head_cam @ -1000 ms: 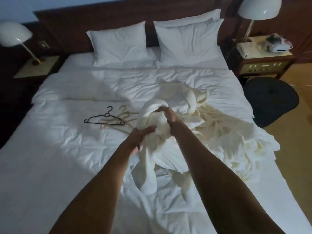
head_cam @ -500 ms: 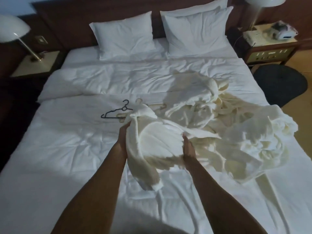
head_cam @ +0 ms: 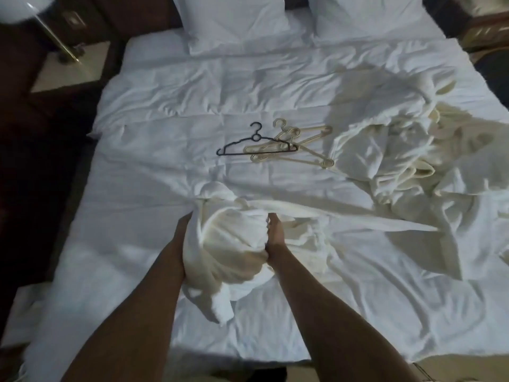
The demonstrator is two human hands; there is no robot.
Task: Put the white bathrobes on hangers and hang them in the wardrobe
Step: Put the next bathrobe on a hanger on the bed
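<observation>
A bunched white bathrobe (head_cam: 234, 244) is held above the near middle of the bed (head_cam: 137, 216), gripped at its left edge by the left hand (head_cam: 183, 230) and at its right edge by the right hand (head_cam: 275, 235). The black hanger (head_cam: 256, 146) and cream hangers (head_cam: 292, 147) lie farther off; the remaining bathrobes (head_cam: 385, 150) are heaped at the right. Because the collar is not exposed, a sleeve may be hung by mistake.

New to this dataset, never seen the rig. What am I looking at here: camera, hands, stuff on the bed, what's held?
There is no robot: one wide-angle camera on a person's head looks down at their bare arms. The left hand and right hand each have a grip on one bunched white bathrobe above the bed. Farther up the bed lie a black hanger and several cream hangers, partly overlapping. More white robes lie heaped to the right. Pillows sit at the head, a lamp at top left.
</observation>
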